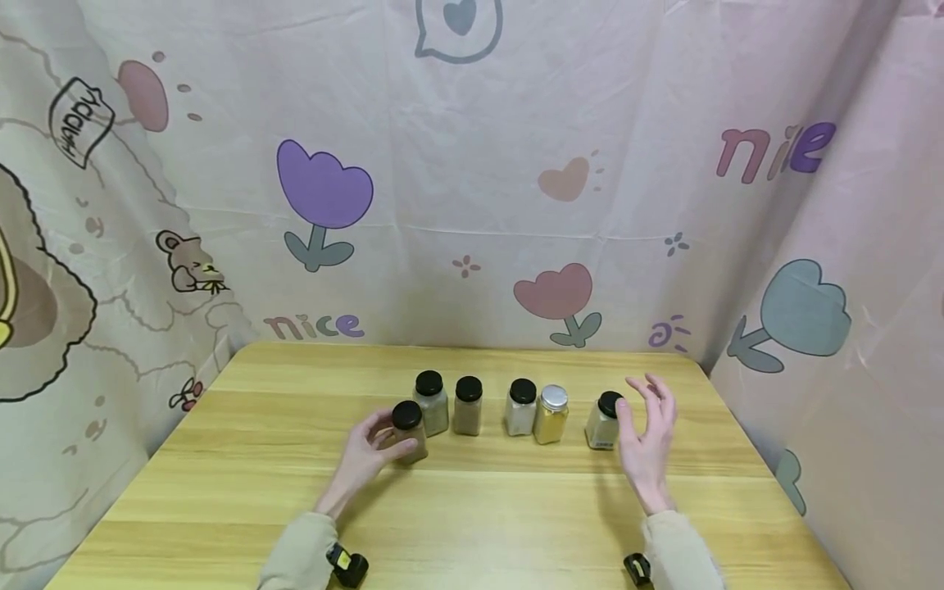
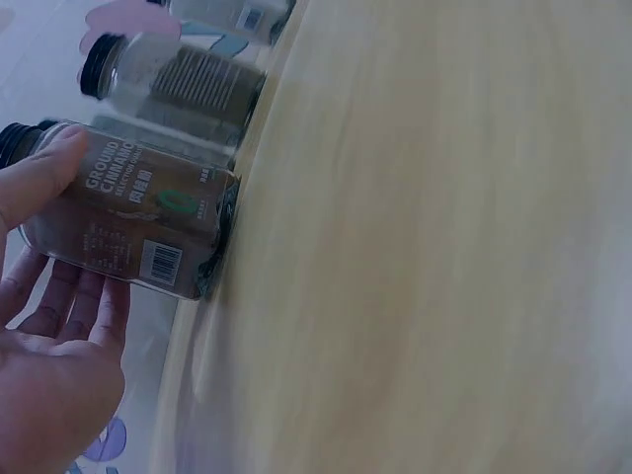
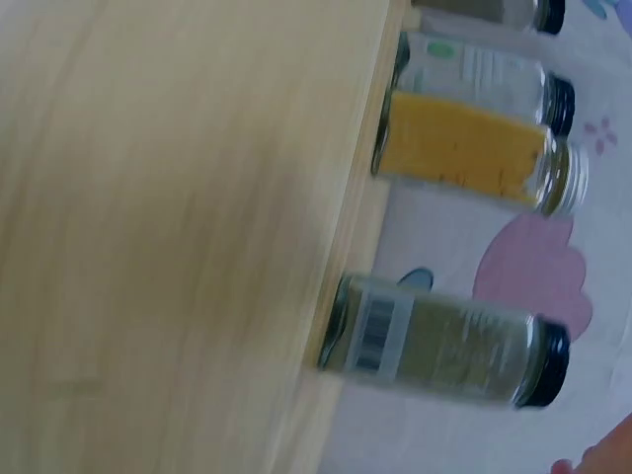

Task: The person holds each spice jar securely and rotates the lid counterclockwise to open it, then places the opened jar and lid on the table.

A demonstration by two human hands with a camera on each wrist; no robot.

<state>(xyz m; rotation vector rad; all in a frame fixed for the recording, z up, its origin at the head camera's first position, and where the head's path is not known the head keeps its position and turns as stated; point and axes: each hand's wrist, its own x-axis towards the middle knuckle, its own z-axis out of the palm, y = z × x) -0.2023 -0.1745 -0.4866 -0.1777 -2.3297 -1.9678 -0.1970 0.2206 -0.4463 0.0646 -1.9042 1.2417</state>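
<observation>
My left hand (image 1: 366, 451) holds a brown ground cinnamon jar (image 1: 417, 445) with a black cap, thumb on one side and fingers on the other. Its label shows in the left wrist view, where the thumb lies near the cap. Just behind it stands a grey-green spice jar (image 1: 433, 411), also black-capped. My right hand (image 1: 647, 438) is raised with spread, bent fingers beside a black-capped jar of greenish spice (image 1: 601, 431). In the right wrist view that spice jar stands apart from the bit of finger at the lower right corner.
Between the hands stand a brown spice jar (image 1: 468, 416), a black-capped jar of pale powder (image 1: 519, 419) and a silver-capped jar of yellow powder (image 1: 550, 424). All are on the wooden table (image 1: 501, 524). A printed curtain (image 1: 457, 164) hangs behind and at both sides.
</observation>
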